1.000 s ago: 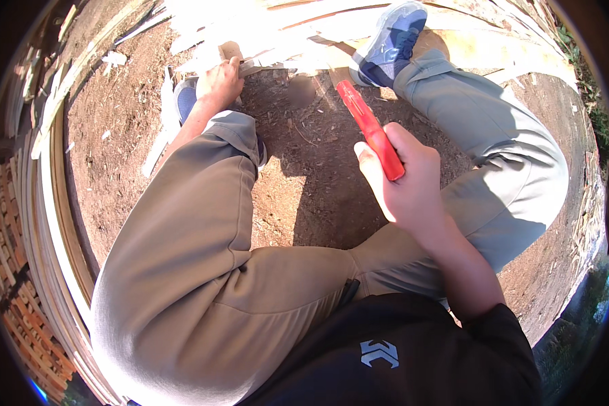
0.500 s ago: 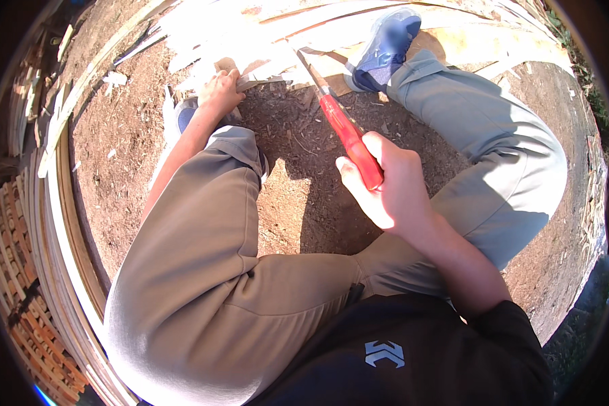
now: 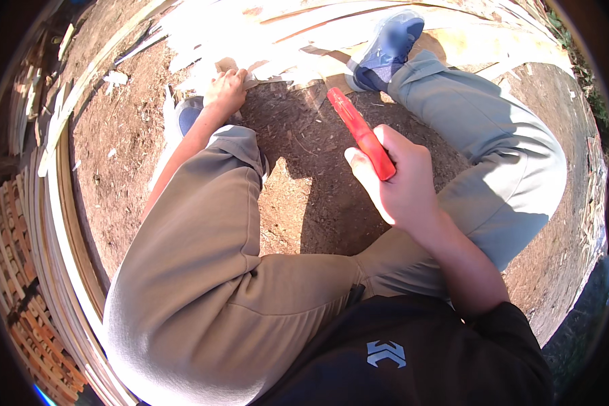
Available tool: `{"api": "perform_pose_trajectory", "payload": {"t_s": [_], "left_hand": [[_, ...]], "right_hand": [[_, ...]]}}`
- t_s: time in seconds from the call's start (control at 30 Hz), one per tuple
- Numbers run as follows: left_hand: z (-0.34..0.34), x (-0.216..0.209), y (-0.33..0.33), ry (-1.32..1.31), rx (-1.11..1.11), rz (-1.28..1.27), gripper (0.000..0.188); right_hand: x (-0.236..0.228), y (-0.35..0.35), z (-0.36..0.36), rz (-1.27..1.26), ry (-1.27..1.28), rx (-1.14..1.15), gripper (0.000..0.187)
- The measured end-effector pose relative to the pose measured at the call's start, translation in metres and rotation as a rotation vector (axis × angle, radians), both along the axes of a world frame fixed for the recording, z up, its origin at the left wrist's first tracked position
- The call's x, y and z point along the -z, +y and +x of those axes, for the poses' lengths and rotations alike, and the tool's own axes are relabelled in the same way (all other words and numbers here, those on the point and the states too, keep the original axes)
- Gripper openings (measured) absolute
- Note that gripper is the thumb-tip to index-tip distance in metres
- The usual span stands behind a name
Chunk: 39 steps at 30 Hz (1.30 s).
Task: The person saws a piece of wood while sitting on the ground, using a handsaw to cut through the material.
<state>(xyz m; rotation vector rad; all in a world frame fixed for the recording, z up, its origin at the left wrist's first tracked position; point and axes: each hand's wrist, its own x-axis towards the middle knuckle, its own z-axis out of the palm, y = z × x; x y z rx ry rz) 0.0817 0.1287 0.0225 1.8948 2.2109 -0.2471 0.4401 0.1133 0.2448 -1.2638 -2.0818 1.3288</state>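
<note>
Between my spread legs, my right hand (image 3: 409, 176) grips the red handle of a long-bladed tool (image 3: 362, 134). The handle slants up and to the left; its blade cannot be made out now. Farther off and to the left, my left hand (image 3: 226, 93) has its fingers bent over a piece of wood (image 3: 224, 65) near my left shoe. Glare and the hand itself hide much of that piece. The hands are well apart.
Pale boards and strips (image 3: 304, 24) lie in bright glare across the far side. Long slats (image 3: 64, 203) and stacked wood pieces (image 3: 44, 338) line the left. My shoes (image 3: 389, 51) and bent legs flank bare dirt (image 3: 284, 210) strewn with chips.
My right hand has shifted slightly right. The tool has turned, so its blade, seen earlier reaching toward the boards, no longer shows. My left hand stays nearly in place.
</note>
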Motion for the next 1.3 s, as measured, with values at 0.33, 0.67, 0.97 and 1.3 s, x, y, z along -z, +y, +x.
{"api": "perform_pose_trajectory", "payload": {"t_s": [0.33,0.67,0.97,1.3], "left_hand": [[0.002,-0.008,0.006,-0.015,-0.038,-0.103,0.037],[-0.011,0.005,0.007,-0.131,-0.117,0.117,0.03],[-0.007,0.007,0.012,-0.08,-0.157,0.067,0.038],[0.007,-0.018,0.004,-0.031,-0.104,0.009,0.046]], "right_hand": [[-0.005,0.002,-0.003,0.04,-0.029,-0.021,0.028],[-0.007,0.002,-0.006,0.074,-0.006,-0.025,0.023],[-0.005,0.003,0.001,0.004,0.09,0.011,0.023],[-0.015,0.003,0.001,0.013,0.115,-0.044,0.02]]}}
